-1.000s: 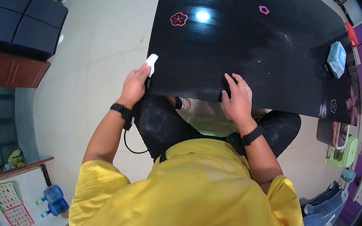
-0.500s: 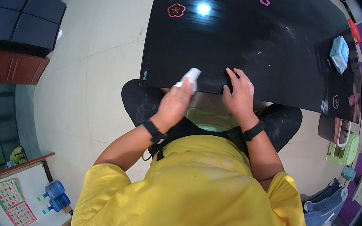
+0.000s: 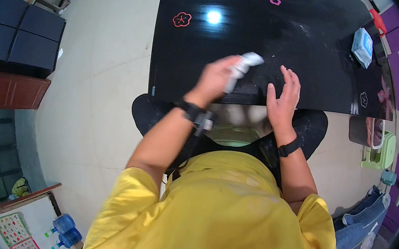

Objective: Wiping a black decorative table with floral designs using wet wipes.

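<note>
A crumpled white wipe (image 3: pixel 242 68) is gripped in my left hand (image 3: pixel 212 81), over the near part of the glossy black table (image 3: pixel 230 38). Motion blurs the wipe's edges, and I cannot tell whether it touches the surface. My right hand (image 3: pixel 284 101) is to its right by the table's near edge, fingers stretched out with nothing in them. Small white specks and smears show on the black surface beyond the hands.
A pale blue soft packet (image 3: pixel 363 47) lies at the table's right, with a red object (image 3: pixel 377 22) behind it. Below the table edge are my knees and a green stool (image 3: pixel 233 136). A bin (image 3: pixel 365 131) and a light green stool (image 3: pixel 384 151) stand at right.
My left hand has moved right and farther over the table with the wipe. My right hand has shifted slightly right and away from me, its fingers still extended. The view has shifted a little.
</note>
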`<state>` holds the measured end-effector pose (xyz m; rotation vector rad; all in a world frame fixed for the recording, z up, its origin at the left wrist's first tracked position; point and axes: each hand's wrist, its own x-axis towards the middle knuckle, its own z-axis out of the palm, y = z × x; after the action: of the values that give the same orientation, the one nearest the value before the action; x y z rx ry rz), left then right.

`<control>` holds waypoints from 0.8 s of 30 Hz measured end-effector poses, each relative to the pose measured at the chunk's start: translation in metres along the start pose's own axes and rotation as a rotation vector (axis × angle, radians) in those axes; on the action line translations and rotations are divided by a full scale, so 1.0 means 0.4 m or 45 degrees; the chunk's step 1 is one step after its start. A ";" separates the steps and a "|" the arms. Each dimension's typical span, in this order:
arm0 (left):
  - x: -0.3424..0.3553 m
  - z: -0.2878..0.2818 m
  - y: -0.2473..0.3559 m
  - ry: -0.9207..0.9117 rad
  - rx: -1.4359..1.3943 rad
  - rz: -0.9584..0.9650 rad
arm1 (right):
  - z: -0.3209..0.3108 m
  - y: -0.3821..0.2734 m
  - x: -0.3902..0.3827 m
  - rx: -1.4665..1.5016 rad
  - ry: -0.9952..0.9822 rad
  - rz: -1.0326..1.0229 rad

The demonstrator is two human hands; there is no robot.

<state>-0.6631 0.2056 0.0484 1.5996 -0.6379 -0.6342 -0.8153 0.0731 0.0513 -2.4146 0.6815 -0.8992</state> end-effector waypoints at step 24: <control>0.152 0.128 -0.118 -0.148 0.403 0.618 | 0.036 -0.022 -0.028 -0.014 -0.181 0.014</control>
<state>-0.6549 0.1318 -0.0068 1.6168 -1.2147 -0.2719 -0.8101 0.0900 0.0415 -2.4537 0.6475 -0.7130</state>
